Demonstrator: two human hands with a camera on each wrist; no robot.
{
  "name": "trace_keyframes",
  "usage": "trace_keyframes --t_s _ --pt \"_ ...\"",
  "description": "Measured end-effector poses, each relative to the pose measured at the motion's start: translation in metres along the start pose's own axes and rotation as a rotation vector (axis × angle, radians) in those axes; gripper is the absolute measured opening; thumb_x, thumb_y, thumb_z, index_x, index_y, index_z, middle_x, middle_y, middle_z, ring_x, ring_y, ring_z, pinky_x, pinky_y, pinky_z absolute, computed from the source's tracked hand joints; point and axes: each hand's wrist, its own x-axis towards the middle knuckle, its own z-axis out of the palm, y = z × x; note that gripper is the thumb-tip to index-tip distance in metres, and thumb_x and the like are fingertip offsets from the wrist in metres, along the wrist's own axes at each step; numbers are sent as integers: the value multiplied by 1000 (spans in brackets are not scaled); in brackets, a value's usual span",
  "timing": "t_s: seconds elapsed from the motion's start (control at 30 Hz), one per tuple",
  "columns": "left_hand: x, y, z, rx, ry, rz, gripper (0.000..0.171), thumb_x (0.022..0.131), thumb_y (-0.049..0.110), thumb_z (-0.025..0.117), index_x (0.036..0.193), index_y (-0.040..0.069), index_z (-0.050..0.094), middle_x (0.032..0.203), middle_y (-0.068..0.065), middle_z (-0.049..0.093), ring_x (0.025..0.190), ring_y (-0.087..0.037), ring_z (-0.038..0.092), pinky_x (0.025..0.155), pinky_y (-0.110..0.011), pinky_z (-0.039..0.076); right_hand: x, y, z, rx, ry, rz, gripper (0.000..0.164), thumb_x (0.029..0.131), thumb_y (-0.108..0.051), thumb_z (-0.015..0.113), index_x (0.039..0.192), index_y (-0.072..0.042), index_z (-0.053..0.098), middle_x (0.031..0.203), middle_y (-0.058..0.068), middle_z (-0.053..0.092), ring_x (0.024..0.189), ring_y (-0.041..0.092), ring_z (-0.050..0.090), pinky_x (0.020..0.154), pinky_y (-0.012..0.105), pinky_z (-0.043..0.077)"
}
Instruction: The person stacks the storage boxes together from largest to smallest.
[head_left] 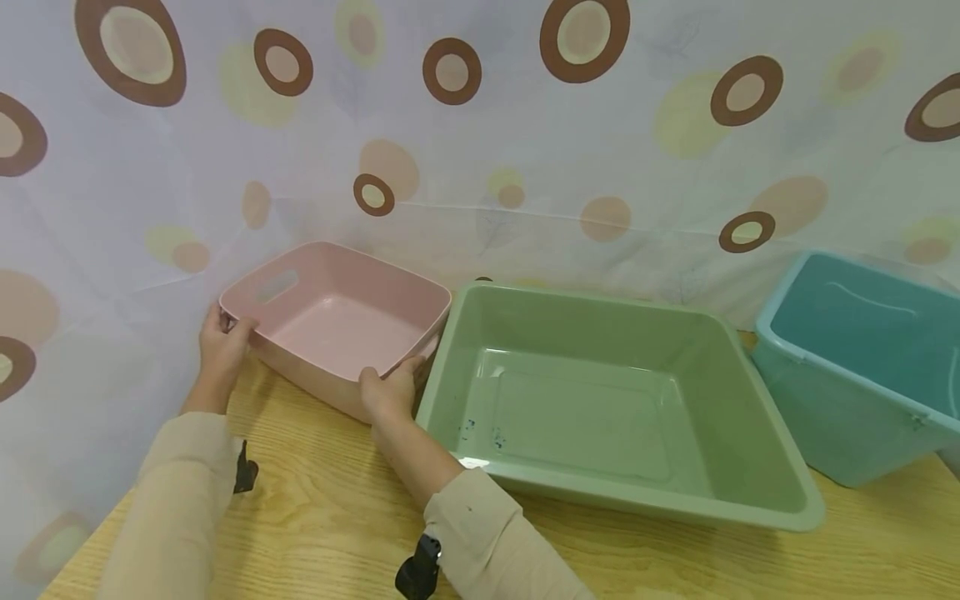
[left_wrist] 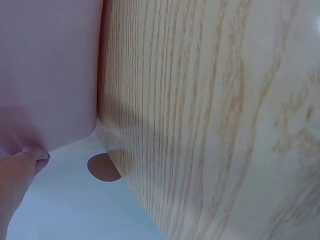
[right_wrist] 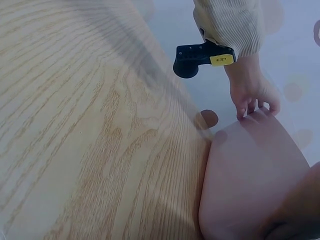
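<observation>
A pink plastic storage bin (head_left: 341, 337) with a handle slot in its left end sits on the left of the wooden table. My left hand (head_left: 225, 346) grips its left end, thumb over the rim and fingers against the outside; the right wrist view shows those fingertips on the bin's end wall (right_wrist: 250, 165). At the near right corner, my right hand (head_left: 390, 392) holds the rim, thumb on top, with its other fingers partly hidden behind the wall. In the left wrist view, the bin's side (left_wrist: 50, 65) stands close along the tabletop.
Right beside the pink bin lies a large green tray (head_left: 585, 417) with small dark specks on its floor. Farther right stands a tilted-looking blue-green bin (head_left: 840, 408). A patterned curtain (head_left: 495, 125) hangs behind and left of the wooden table (head_left: 315, 500).
</observation>
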Motion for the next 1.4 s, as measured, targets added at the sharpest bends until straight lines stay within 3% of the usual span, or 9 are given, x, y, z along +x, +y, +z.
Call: trace_keyframes --t_s 0.17,0.27,0.43,0.57,0.77,0.9,1.03,1.23,1.4 --pt "-2 2 -1 -47 43 -35 68 84 2 39 149 7 17 154 -13 19 142 -19 20 113 -24 23 0 1 1 -3 -2 0 86 83 -2 45 147 -6 -13 156 15 -9 143 27 7 113 42 24" --pt "-3 3 -1 -67 71 -52 68 83 0 40 148 6 20 153 -13 22 140 -16 25 110 -19 27 0 0 1 0 -1 -1 85 84 -1 43 147 -4 -14 155 14 -12 143 27 -4 116 42 13" --pt "-6 5 1 -114 116 -76 65 80 -2 43 144 5 31 147 -13 35 120 -9 42 85 -6 40 0 -2 1 1 5 12 85 84 1 43 146 -3 -14 155 14 -12 143 28 -8 117 43 5" --pt "-9 6 3 -167 154 -61 62 78 -5 44 140 1 38 137 -11 44 101 -3 45 68 -4 40 1 -3 0 -5 0 27 83 86 1 42 147 -4 -14 156 14 -12 143 29 -8 117 43 3" --pt "-10 12 4 -186 152 -54 64 77 -6 42 141 1 36 140 -15 42 89 -1 48 64 -5 43 5 -10 -3 -5 -29 15 81 87 3 39 146 -4 -15 155 15 -12 143 30 -7 116 45 2" --pt "-12 21 6 -188 176 -30 60 77 -8 43 137 -1 40 120 -7 54 82 -1 48 61 -6 45 7 -18 -7 -4 -66 -5 81 87 4 38 146 -4 -16 155 13 -14 143 29 -10 116 44 -1" --pt "-16 30 9 -240 220 -10 52 76 -10 44 126 3 48 96 7 51 79 -4 49 56 -8 45 8 -24 -10 -34 -91 -10 81 86 5 38 146 -4 -15 155 15 -12 143 31 -5 116 45 3" --pt "-18 42 11 -232 277 8 44 72 -10 45 111 10 53 93 8 48 80 -4 46 53 -10 42 10 -29 -13 -68 -85 -28 79 85 5 37 146 0 -13 154 20 -9 143 32 -2 116 43 5" --pt "-17 48 11 -269 293 27 45 71 -10 44 111 10 53 92 7 46 80 -3 44 54 -10 40 7 -34 -15 -44 -106 -30 80 84 6 37 145 0 -14 154 21 -10 143 32 -3 116 43 6"
